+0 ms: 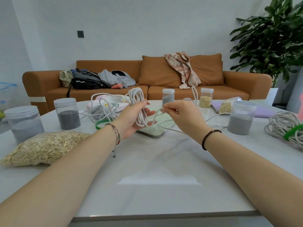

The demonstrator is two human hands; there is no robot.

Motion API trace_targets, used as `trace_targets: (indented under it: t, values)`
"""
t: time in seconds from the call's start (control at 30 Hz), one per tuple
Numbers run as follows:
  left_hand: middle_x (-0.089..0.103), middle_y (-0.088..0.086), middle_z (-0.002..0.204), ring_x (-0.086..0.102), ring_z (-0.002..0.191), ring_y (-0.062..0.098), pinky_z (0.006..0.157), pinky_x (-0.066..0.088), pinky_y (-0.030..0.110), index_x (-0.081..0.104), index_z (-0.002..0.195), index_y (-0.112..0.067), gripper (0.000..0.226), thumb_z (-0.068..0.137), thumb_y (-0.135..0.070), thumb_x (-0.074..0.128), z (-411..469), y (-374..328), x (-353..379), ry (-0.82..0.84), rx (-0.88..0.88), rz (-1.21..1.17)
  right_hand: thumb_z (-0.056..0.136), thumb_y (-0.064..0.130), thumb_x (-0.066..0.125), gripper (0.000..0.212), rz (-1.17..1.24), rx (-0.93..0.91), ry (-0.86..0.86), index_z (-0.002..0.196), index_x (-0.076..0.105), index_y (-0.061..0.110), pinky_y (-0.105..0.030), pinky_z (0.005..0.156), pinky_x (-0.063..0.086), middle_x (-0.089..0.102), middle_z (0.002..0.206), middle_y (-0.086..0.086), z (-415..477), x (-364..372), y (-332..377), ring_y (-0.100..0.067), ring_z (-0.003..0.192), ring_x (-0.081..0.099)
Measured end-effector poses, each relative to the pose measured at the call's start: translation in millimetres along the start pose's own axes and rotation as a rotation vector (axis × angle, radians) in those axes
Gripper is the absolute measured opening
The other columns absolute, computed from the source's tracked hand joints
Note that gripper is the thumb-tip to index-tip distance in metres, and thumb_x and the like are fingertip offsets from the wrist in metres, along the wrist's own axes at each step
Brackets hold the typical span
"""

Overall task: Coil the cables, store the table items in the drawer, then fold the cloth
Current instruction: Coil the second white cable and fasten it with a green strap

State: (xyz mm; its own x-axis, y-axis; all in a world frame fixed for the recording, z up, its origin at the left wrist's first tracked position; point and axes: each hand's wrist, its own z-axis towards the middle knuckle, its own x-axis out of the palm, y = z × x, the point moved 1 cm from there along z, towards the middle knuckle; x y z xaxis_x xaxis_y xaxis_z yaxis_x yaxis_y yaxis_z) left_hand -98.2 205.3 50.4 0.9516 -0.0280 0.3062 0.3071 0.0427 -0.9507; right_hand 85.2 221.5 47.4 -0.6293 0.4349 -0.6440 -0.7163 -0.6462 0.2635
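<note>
- The left hand (131, 122) grips a looped white cable (136, 99); its coils rise above the thumb and hang below the palm.
- The right hand (183, 115), just beside it, pinches a loose strand of the same cable.
- Beneath both hands is a pale table (155, 169); a tied cable bundle (285, 126) lies well right of the grip.
- Beyond the hands stands an orange sofa (157, 76).

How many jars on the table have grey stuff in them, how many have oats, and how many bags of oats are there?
Jars of grey filling: 4
Jars of oats: 1
Bags of oats: 2
Total: 7
</note>
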Motion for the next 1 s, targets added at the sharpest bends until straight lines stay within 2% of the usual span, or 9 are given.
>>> trace_targets:
  t: [0.07, 0.13, 0.27, 0.37, 0.5, 0.63, 0.77, 0.87, 1.0]
  values:
    - [0.066, 0.014, 0.102, 0.071, 0.108, 0.030, 0.079, 0.061, 0.053, 0.061, 0.105, -0.010, 0.012, 0.103, -0.020, 0.054, -1, 3, 1, 0.011, -0.030, 0.013, 0.098, 0.035, 0.061, 0.020, 0.003, -0.027, -0.035, 0.096, 0.078, 0.023, -0.033, 0.060, 0.048, 0.069, 0.078, 0.009, 0, 0, 2, -0.011, 0.071, 0.056]
    - [0.070, 0.016, 0.114, 0.073, 0.100, 0.032, 0.073, 0.063, 0.048, 0.060, 0.111, -0.008, 0.015, 0.104, -0.020, 0.053, -2, 6, 3, 0.051, -0.062, 0.019, 0.097, 0.035, 0.062, 0.020, 0.000, -0.038, -0.046, 0.097, 0.078, 0.024, -0.031, 0.059, 0.046, 0.066, 0.075, 0.012, 0, -1, 3, -0.006, 0.067, 0.053]
    - [0.077, 0.012, 0.095, 0.076, 0.081, 0.027, 0.068, 0.063, 0.037, 0.060, 0.115, -0.007, 0.018, 0.104, -0.019, 0.052, -6, 10, 7, 0.099, -0.102, 0.087, 0.097, 0.035, 0.063, 0.019, -0.023, -0.051, -0.046, 0.095, 0.079, 0.023, -0.034, 0.064, 0.050, 0.069, 0.078, 0.012, 0, 0, 3, -0.004, 0.066, 0.053]
    - [0.072, 0.010, 0.083, 0.064, 0.062, 0.019, 0.055, 0.058, 0.028, 0.062, 0.106, -0.006, 0.016, 0.103, -0.020, 0.055, -6, 12, 9, 0.087, -0.109, 0.146, 0.095, 0.041, 0.063, 0.022, -0.024, -0.047, -0.022, 0.091, 0.078, 0.026, -0.040, 0.066, 0.052, 0.071, 0.080, 0.011, 1, 4, 4, -0.010, 0.074, 0.060]
    - [0.060, 0.005, 0.076, 0.052, 0.054, 0.014, 0.048, 0.048, 0.024, 0.059, 0.101, -0.008, 0.018, 0.102, -0.026, 0.056, -2, 15, 6, 0.076, -0.049, 0.211, 0.092, 0.049, 0.064, 0.029, -0.034, -0.003, -0.010, 0.083, 0.072, 0.023, -0.033, 0.058, 0.044, 0.060, 0.065, 0.011, 1, 5, 4, -0.011, 0.065, 0.054]
    - [0.054, 0.000, 0.071, 0.049, 0.054, 0.011, 0.050, 0.047, 0.023, 0.058, 0.096, -0.013, 0.016, 0.103, -0.027, 0.055, 2, 12, 3, 0.036, 0.060, 0.219, 0.093, 0.055, 0.060, 0.040, 0.033, 0.094, -0.008, 0.074, 0.059, 0.020, -0.030, 0.052, 0.034, 0.048, 0.055, 0.006, 1, 2, 2, -0.013, 0.056, 0.046]
    - [0.051, -0.003, 0.069, 0.050, 0.052, 0.007, 0.055, 0.049, 0.024, 0.058, 0.099, -0.013, 0.017, 0.103, -0.030, 0.054, 10, 1, -8, -0.151, 0.223, 0.068, 0.099, 0.046, 0.054, 0.036, 0.135, 0.155, -0.029, 0.080, 0.066, 0.018, -0.041, 0.058, 0.044, 0.057, 0.060, -0.003, 1, 0, -1, -0.020, 0.060, 0.051]
    - [0.050, -0.004, 0.066, 0.052, 0.052, 0.007, 0.057, 0.051, 0.025, 0.057, 0.093, -0.015, 0.024, 0.102, -0.037, 0.055, 13, -9, -17, -0.283, 0.284, -0.075, 0.102, 0.039, 0.052, 0.031, 0.168, 0.171, -0.017, 0.082, 0.068, 0.021, -0.047, 0.064, 0.049, 0.060, 0.062, -0.004, 1, 2, -2, -0.025, 0.063, 0.056]
    - [0.046, -0.004, 0.069, 0.050, 0.056, 0.008, 0.057, 0.050, 0.025, 0.053, 0.095, -0.015, 0.027, 0.100, -0.041, 0.057, 14, 0, -13, -0.190, 0.263, 0.052, 0.102, 0.034, 0.054, 0.026, 0.175, 0.153, 0.019, 0.086, 0.068, 0.018, -0.047, 0.070, 0.053, 0.060, 0.063, -0.001, 1, 6, 1, -0.025, 0.067, 0.060]
